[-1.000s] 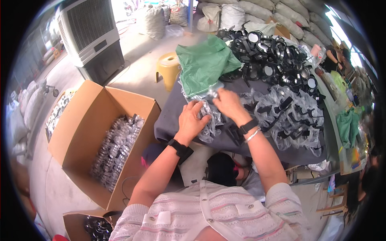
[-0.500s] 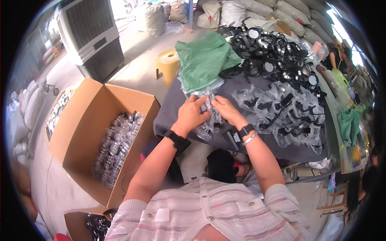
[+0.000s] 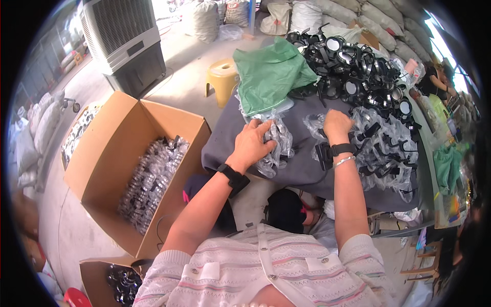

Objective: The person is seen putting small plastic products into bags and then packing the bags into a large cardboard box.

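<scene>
low in the frame, a striped top. mid-frame, left hand point(image 3: 254, 145) grips a clear bagged bundle point(image 3: 273, 146) on the grey surface point(image 3: 302, 169); right hand point(image 3: 336, 124) curls closed on another bag point(image 3: 378, 138). light, crinkly, slippery; best grasped around the middle. upper right, black parts point(image 3: 353, 77).

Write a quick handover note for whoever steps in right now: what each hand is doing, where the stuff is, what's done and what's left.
Left hand: resting on a clear-bagged bundle on the grey table cloth, fingers curled over it.
Right hand: reaching into the pile of bagged black parts; whether it grips anything cannot be told.
Done: many bagged pieces lie in the open cardboard box to the left.
Left: the bagged pile on the table and the unbagged black parts beyond it.
</scene>
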Demonstrator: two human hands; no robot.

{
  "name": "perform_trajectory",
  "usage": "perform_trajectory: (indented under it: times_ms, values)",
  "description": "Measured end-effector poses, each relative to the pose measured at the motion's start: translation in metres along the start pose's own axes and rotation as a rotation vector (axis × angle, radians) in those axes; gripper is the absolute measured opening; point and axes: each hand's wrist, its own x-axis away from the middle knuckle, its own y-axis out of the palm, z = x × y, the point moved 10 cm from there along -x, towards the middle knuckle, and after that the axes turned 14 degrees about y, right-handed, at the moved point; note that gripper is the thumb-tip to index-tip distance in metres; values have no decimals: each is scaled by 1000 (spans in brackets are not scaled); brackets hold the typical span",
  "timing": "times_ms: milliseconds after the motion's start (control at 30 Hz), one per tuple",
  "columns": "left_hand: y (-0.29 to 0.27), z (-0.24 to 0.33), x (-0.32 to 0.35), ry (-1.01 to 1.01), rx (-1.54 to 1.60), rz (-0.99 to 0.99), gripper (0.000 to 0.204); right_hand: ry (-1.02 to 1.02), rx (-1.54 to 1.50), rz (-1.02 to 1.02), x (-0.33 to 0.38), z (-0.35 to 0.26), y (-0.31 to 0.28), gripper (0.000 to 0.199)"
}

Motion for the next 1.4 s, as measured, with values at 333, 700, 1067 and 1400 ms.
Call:
perform_trajectory:
  times_ms: [333,700,1067,1400]
  values:
    - [-1,-1,2,-15,10,4,58,46,-99,25,1,15,-8,15]
    - [0,-3,2,-32,1,-3,57,-159,-162,420,22,-13,-40,15]
    - [3,-1,0,2,25,9,57,-412,-128,-42,40,-56,46,10]
    - [1,-1,2,-24,34,24,57,-567,-1005,-601,60,-83,23,18]
